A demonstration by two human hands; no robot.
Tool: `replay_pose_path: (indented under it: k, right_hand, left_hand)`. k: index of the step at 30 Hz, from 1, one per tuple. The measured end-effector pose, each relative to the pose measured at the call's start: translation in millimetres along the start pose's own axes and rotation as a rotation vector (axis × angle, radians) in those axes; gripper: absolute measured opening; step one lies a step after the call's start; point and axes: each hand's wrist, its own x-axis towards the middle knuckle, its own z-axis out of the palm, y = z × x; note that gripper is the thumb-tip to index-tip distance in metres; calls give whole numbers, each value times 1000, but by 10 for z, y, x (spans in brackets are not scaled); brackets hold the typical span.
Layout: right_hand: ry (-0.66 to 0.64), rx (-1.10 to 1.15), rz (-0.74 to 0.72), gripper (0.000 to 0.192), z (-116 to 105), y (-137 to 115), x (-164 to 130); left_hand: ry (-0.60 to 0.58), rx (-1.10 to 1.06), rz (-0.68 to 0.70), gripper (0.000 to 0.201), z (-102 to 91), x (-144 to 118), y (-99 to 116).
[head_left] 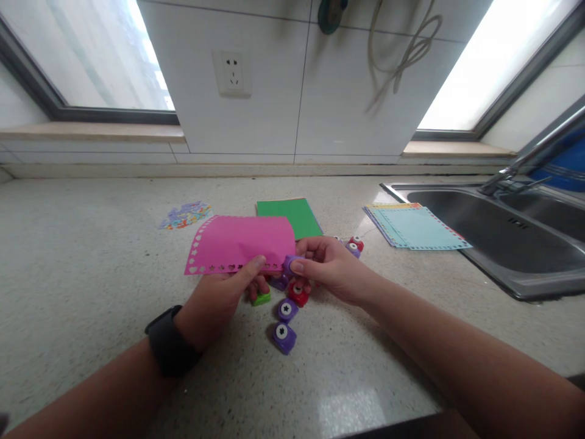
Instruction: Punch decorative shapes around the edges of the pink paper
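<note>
A pink sheet of paper (242,241) with shaped holes along its left and lower edges is held above the counter. My left hand (233,289) is closed on its lower edge, thumb on top. My right hand (326,268) grips a purple craft punch (289,264) at the sheet's lower right corner, thumb pressed on it. Beneath and in front lie more punches: a red punch (298,294), a green punch (261,299) by my left fingertips, a purple punch with a star mark (286,310) and a purple punch with a flower mark (284,338).
A green paper stack (292,213) lies behind the pink sheet. Small coloured paper cutouts (186,215) are piled at the left. Punched light-blue sheets (420,228) rest beside the steel sink (493,268). Another red punch (356,243) sits behind my right hand.
</note>
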Motion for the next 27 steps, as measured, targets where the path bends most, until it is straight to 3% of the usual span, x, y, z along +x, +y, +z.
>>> replay_pose_path:
  k: [27]
  right_hand:
    - [-29, 3, 10, 36, -2, 11, -1]
  left_hand:
    - [17, 30, -51, 48, 5, -35, 41]
